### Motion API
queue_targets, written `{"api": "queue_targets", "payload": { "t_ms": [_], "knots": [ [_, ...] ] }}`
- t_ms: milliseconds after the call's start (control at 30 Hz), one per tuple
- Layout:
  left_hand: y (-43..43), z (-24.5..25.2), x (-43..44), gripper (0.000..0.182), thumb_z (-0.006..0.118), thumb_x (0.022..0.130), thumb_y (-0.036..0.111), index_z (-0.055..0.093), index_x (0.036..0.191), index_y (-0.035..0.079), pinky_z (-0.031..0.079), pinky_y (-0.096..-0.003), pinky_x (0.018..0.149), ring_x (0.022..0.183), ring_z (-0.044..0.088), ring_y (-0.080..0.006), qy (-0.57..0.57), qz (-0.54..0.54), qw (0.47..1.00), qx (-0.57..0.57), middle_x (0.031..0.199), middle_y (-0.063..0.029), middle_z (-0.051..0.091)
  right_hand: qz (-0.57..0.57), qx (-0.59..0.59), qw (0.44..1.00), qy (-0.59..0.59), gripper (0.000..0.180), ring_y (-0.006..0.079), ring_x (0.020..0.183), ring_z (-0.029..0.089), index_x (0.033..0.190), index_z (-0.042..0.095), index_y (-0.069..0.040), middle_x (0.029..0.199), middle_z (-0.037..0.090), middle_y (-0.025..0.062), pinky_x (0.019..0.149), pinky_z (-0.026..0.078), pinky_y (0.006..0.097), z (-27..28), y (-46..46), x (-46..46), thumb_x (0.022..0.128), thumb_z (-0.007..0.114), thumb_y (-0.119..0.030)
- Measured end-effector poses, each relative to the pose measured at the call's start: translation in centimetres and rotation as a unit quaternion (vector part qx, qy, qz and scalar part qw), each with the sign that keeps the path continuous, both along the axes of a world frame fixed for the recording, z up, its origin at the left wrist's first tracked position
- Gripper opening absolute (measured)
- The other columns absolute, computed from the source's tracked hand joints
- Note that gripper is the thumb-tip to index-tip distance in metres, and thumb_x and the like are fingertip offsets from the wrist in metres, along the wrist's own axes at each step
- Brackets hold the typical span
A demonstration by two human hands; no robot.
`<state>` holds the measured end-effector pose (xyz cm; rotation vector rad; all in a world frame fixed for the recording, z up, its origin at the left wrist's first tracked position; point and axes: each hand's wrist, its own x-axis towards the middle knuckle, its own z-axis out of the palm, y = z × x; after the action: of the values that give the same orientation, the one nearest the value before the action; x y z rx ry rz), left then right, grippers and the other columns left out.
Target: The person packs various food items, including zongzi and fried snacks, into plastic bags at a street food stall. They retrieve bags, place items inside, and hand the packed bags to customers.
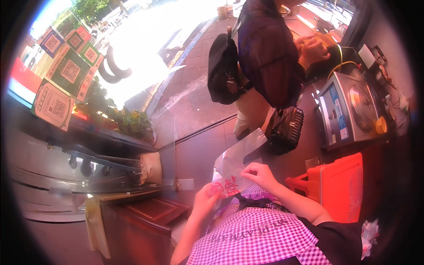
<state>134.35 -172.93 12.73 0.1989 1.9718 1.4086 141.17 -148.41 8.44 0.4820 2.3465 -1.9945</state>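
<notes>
A translucent plastic bag (237,159) with red printed writing hangs between my hands, in front of a checked apron (251,235) with a dark bow. My left hand (209,195) grips the bag's lower left side. At its right edge is my right hand (260,175), thumb and forefinger brought together at the plastic; whether they pinch it is hard to tell. The far end of the bag reaches up and to the right, towards a black case on the floor.
Ahead stands a person (271,56) with a black bag (223,69), one hand over a counter. A black ribbed case (286,131) is beside them. At right are a steel appliance (351,106) and a red plastic stool (341,185); at left, a wooden cabinet (142,228), plants (132,122) and code signs (69,71).
</notes>
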Motion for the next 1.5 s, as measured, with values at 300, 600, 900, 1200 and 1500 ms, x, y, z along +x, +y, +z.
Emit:
{"api": "queue_targets", "payload": {
  "t_ms": [300,600,900,1200,1500],
  "knots": [
    [-2.2,0.1,-14.0,0.065,0.072,0.087,0.016,0.041,0.141,-0.003,0.051,-0.0338,0.089,0.103,0.063,-0.0205,0.193,0.175,0.965,-0.036,0.123,-0.014,0.06,0.204,-0.078,0.976,-0.013,0.023,0.0128,0.074,0.065,0.087,0.074,-0.001,0.08,0.071,0.0074,0.069,0.052,0.0284,0.6,0.2,-21.7,0.082,0.077,-0.024],
    [-1.0,-2.6,-29.0,0.069,0.065,0.092,0.019,0.03,0.149,0.002,0.047,-0.0403,0.098,0.119,0.053,-0.0295,0.217,0.311,0.923,-0.069,0.135,-0.0179,0.042,0.129,-0.252,0.955,-0.086,0.025,0.0042,0.063,0.049,0.071,0.063,-0.004,0.068,0.059,-0.0026,0.056,0.037,0.0225,2.6,1.1,-35.2,0.084,0.077,-0.02],
    [5.0,1.1,-56.1,0.04,0.074,0.075,0.004,0.055,0.11,0.004,0.048,-0.0437,0.084,0.103,0.055,-0.0368,0.584,0.06,0.809,-0.036,0.122,-0.0207,0.048,-0.173,-0.376,0.91,0.011,0.013,0.0079,0.067,0.056,0.086,0.066,0.0,0.078,0.064,0.0015,0.06,0.044,0.0244,3.1,-1.1,-55.3,0.085,0.072,-0.012],
    [10.6,2.4,-72.2,0.021,0.072,0.087,0.019,0.067,0.086,-0.001,0.047,-0.0301,0.059,0.062,0.063,-0.0173,0.263,-0.086,0.957,0.091,0.071,-0.0123,0.066,-0.155,-0.367,0.916,-0.039,0.028,0.0079,0.063,0.054,0.083,0.064,-0.005,0.076,0.062,0.0011,0.053,0.043,0.024,5.3,-1.1,-74.1,0.091,0.07,-0.031],
    [12.5,-5.9,-88.8,0.018,0.062,0.095,0.017,0.063,0.085,0.002,0.041,-0.0226,0.051,0.058,0.055,-0.0088,0.058,0.034,0.989,0.135,0.067,-0.0022,0.062,0.063,-0.324,0.941,-0.073,0.036,0.0086,0.064,0.05,0.101,0.069,-0.004,0.078,0.06,0.0,0.056,0.038,0.0232,-0.6,4.2,-92.6,0.095,0.063,-0.039]
  ]
}}
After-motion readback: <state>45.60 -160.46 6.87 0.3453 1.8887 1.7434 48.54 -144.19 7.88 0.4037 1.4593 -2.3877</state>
